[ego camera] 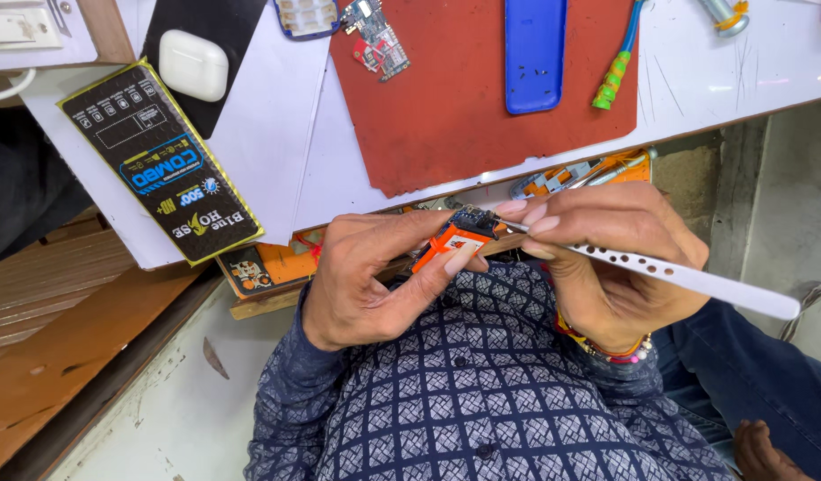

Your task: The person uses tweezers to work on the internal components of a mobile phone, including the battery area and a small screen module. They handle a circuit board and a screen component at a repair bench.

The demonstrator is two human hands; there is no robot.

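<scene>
View from above, looking down at a person's 2 hands held in front of a blue checked shirt (481, 392), at the edge of a white desk (722, 80). At far left on the desk lies a flat black packet with a yellow border (161, 160), and just above it a white earbud case (193, 64) resting on a black sheet. Further right, a red mat (455, 116) carries a small red and blue circuit board (379, 40) and a blue phone back cover (535, 53); a green and blue tool (617, 71) lies at the mat's right edge. Below the desk edge, the left hand (366, 285) pinches a small orange component with a dark circuit board on top (459, 233) between thumb and curled fingers. Touching it from the right, the right hand (606, 258) has its fingers pressed together around white perforated tweezers (678, 276), whose tip meets the component. A beaded bracelet (606, 347) circles the right wrist.
</scene>
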